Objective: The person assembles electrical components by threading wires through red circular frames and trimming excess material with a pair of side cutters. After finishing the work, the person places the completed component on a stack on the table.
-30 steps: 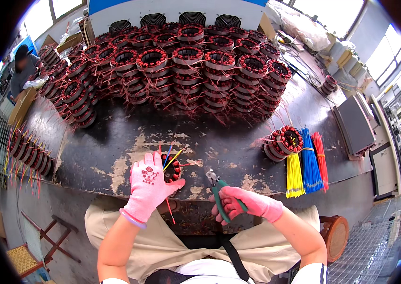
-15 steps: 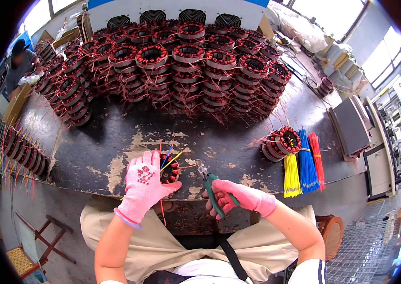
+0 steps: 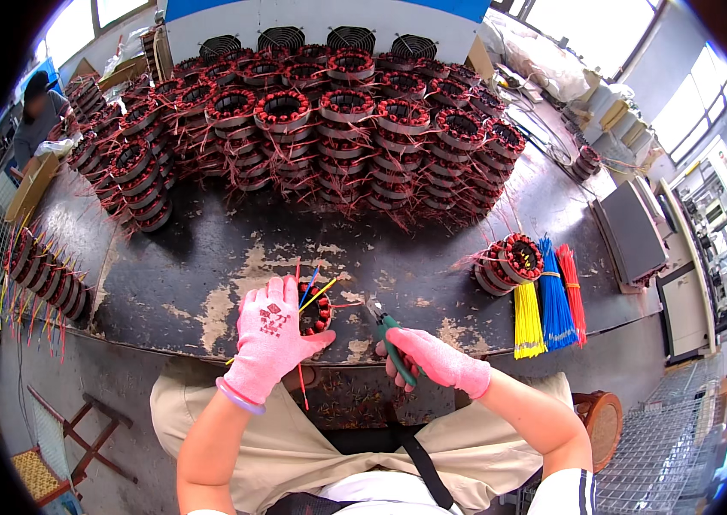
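My left hand (image 3: pixel 274 336), in a pink glove, grips a small ring-shaped motor stator (image 3: pixel 319 311) with red windings at the table's front edge. The fingers cover its left side and the thumb lies along its near side. Red, blue and yellow wires (image 3: pixel 308 287) stick out of it, and a red one hangs below. A thin reddish lead stretches right from the stator. Close to that lead's end are the jaws of green-handled cutting pliers (image 3: pixel 388 326). My right hand (image 3: pixel 442 359), gloved in pink too, is wrapped round their handles.
Many stacked stators (image 3: pixel 286 116) fill the back of the worn dark table (image 3: pixel 183 283). To the right stand a short stator stack (image 3: pixel 509 262) and bundles of yellow (image 3: pixel 528 322), blue (image 3: pixel 557 300) and red wires (image 3: pixel 571 296). Wired stators (image 3: pixel 47 279) line the left edge. A person (image 3: pixel 37 120) is at far left.
The pliers have shifted slightly right, and my right fingers have drawn their handles closer together. My left hand still holds the stator, with little change.
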The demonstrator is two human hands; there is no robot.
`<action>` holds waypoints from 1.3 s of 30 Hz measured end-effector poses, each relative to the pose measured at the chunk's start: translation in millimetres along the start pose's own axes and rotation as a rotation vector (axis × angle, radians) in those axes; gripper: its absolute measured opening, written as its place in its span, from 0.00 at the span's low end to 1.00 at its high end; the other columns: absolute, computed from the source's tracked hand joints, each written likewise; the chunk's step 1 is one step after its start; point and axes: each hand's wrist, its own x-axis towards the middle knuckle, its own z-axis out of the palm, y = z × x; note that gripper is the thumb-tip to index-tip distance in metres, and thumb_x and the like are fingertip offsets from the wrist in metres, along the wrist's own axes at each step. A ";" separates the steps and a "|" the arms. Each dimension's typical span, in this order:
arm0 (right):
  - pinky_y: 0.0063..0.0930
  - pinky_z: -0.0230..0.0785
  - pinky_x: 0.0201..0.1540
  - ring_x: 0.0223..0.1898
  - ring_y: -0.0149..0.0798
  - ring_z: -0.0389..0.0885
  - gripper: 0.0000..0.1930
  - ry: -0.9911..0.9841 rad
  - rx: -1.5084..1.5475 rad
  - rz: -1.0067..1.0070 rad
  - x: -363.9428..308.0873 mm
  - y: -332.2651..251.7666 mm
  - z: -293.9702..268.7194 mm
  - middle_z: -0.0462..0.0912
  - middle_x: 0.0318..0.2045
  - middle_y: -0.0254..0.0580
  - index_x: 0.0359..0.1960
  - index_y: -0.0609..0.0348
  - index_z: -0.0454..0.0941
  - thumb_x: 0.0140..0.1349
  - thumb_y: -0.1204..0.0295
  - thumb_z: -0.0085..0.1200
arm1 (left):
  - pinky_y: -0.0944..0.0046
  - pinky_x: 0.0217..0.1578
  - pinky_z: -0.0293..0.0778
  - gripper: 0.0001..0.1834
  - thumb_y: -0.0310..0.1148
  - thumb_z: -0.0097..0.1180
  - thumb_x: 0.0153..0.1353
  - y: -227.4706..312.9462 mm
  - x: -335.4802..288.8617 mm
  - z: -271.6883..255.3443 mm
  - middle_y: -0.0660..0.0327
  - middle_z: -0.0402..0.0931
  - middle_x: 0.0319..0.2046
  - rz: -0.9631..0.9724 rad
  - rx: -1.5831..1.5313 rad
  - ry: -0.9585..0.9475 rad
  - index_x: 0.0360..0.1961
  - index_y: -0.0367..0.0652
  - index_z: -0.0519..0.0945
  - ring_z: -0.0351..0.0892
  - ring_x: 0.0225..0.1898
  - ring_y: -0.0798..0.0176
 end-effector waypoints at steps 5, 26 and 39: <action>0.31 0.76 0.39 0.35 0.34 0.83 0.27 0.073 -0.007 0.090 -12.2 -15.7 -20.5 0.82 0.36 0.40 0.52 0.61 0.74 0.74 0.46 0.44 | 0.52 0.56 0.70 0.53 0.63 0.73 0.42 -1.6 0.9 -2.3 0.51 0.73 0.49 0.002 0.000 -0.011 0.60 0.33 0.71 0.77 0.51 0.49; 0.44 0.68 0.49 0.52 0.47 0.75 0.33 0.670 -1.423 -0.640 171.2 -101.4 132.5 0.77 0.47 0.45 0.56 0.50 0.75 0.54 0.46 0.64 | 0.52 0.55 0.76 0.51 0.45 0.77 0.40 -188.6 -90.4 -59.1 0.48 0.75 0.57 -0.381 -0.078 0.188 0.65 0.31 0.70 0.79 0.55 0.45; 0.51 0.49 0.77 0.74 0.58 0.59 0.36 -0.072 -1.336 -1.044 78.1 -3.8 48.1 0.63 0.72 0.61 0.71 0.65 0.63 0.68 0.54 0.51 | 0.47 0.64 0.66 0.53 0.44 0.76 0.40 -192.5 -84.3 -32.0 0.44 0.70 0.61 -0.368 -0.064 0.163 0.67 0.32 0.68 0.70 0.62 0.40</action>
